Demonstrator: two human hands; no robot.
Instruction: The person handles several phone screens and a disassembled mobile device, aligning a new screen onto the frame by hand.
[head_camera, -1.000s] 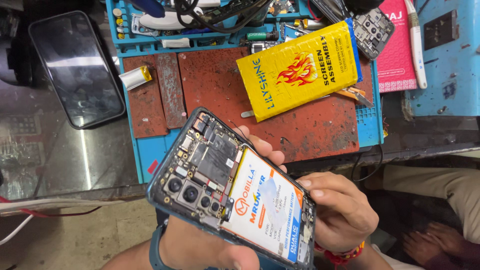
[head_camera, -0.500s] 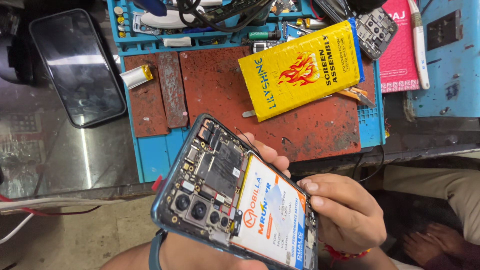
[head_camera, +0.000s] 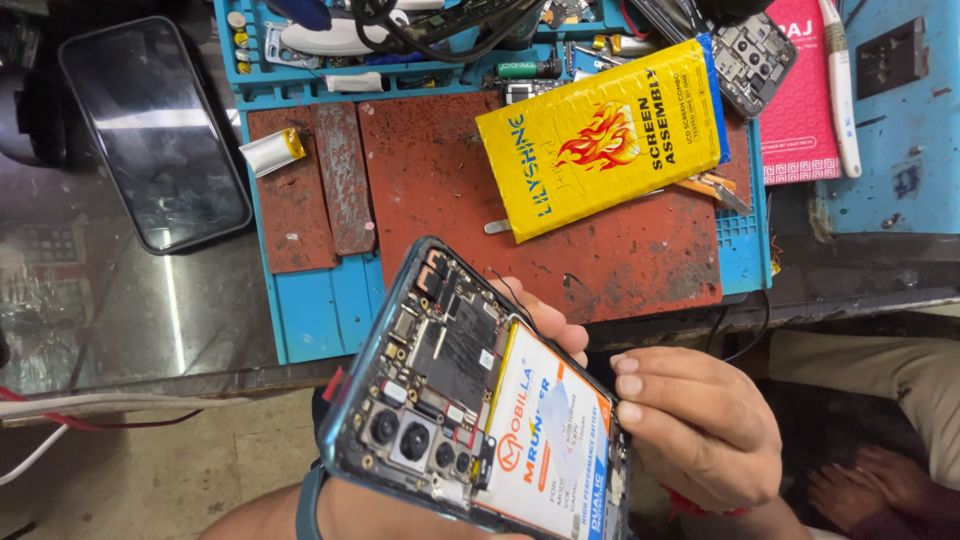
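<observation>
An opened phone (head_camera: 440, 360) with its back cover off is tilted in front of me, showing the circuit board, the camera modules and a white, orange and blue battery (head_camera: 550, 440). My left hand (head_camera: 548, 325) cradles it from underneath; only the fingertips show past its upper edge, and a dark wristband sits on the forearm below. My right hand (head_camera: 700, 430) rests its fingertips on the phone's right edge beside the battery.
A blue work mat (head_camera: 320, 310) with worn red pads lies on the bench. On it are a yellow padded package (head_camera: 600, 140), a small silver cell (head_camera: 272, 152) and tools along the back. A black phone (head_camera: 150, 130) lies left, a pink box (head_camera: 800, 100) right.
The phone has dropped slightly and shifted right in my hands. My right fingertips stay on its edge.
</observation>
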